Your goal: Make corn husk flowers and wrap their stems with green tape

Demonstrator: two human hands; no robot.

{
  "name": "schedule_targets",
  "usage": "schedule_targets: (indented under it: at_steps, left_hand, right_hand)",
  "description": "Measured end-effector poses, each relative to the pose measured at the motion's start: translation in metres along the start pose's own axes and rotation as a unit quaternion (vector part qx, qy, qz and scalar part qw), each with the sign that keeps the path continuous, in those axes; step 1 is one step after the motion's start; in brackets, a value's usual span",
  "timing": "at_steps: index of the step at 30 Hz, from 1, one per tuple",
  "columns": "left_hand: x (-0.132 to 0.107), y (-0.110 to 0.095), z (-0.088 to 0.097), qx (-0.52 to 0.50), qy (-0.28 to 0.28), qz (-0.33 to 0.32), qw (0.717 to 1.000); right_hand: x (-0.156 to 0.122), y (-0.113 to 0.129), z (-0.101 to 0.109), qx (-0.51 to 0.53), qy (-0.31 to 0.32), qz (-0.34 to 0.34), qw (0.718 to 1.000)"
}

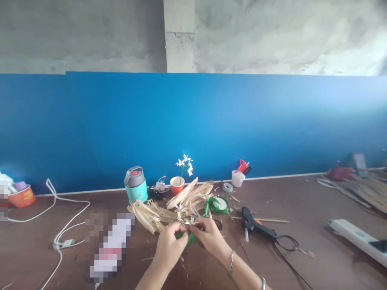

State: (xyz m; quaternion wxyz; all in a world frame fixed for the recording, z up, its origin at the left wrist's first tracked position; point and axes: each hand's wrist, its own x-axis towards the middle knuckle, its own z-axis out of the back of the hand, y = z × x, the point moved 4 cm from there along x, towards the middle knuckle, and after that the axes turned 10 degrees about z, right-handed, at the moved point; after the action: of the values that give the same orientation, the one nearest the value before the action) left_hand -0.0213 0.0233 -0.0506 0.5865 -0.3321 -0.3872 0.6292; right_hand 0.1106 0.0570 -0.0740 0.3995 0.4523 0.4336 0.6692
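At the front middle of the table, my left hand (171,246) and my right hand (209,237) meet fingertip to fingertip. Both are closed in a pinch around a small pale husk flower (185,220), whose petals show just above the fingers. A green ribbon strip (189,241) shows between and below my thumbs; the exact grip on it is hidden. Dried corn husks (151,214) lie spread behind my hands. Beside them, a roll of green ribbon (218,205) rests to the right. An orange paper cup (177,187) holds a stem of finished pale flowers (185,162).
Right of my hands lies a black glue gun (256,225) with its cord, across a wooden stick (275,220). A turquoise jar (136,187), tape roll (227,187) and white tool cup (238,179) stand near the blue partition (193,121). White cables (65,217) cross the left side.
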Motion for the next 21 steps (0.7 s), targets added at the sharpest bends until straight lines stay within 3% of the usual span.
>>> schedule_targets:
  at_steps: [7, 13, 21]
  left_hand:
    - [-0.003, 0.000, -0.002, 0.002, -0.002, -0.001, 1.000]
    - [0.000, 0.007, -0.006, -0.042, 0.018, 0.041, 0.998]
    - [0.001, 0.010, -0.011, -0.200, 0.069, 0.127, 0.969]
  right_hand:
    - [0.000, -0.001, -0.001, 0.017, -0.007, -0.017, 1.000]
    - [0.000, -0.002, -0.001, 0.068, -0.013, -0.047, 0.997]
    - [0.000, -0.002, -0.007, 0.173, -0.001, -0.094, 0.980]
